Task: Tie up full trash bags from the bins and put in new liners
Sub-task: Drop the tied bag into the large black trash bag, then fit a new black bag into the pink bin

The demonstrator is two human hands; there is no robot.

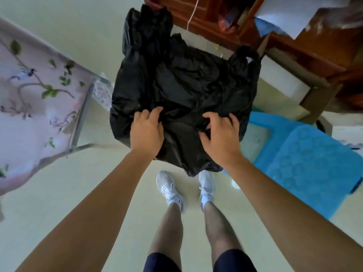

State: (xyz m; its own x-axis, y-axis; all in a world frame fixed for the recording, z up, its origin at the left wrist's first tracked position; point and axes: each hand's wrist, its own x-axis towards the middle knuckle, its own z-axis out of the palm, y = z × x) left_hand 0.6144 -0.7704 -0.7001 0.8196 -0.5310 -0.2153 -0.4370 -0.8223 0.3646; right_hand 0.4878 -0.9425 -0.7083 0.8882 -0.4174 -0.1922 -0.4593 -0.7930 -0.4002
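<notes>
A large black trash bag [186,81] hangs spread out in front of me, above the floor. My left hand [147,132] grips its near edge on the left, fingers curled into the plastic. My right hand [220,136] pinches the same edge on the right, fingers bent into the folds. A second bundle of black plastic [147,26] shows behind the bag's far left corner; whether it is part of the same bag I cannot tell. No bin is visible; the bag hides what lies under it.
A bed with a pink floral sheet [35,99] fills the left. A wooden desk [306,48] stands at the far right. A blue plastic stool [306,160] sits close on the right. My feet in white shoes [170,191] stand on pale floor.
</notes>
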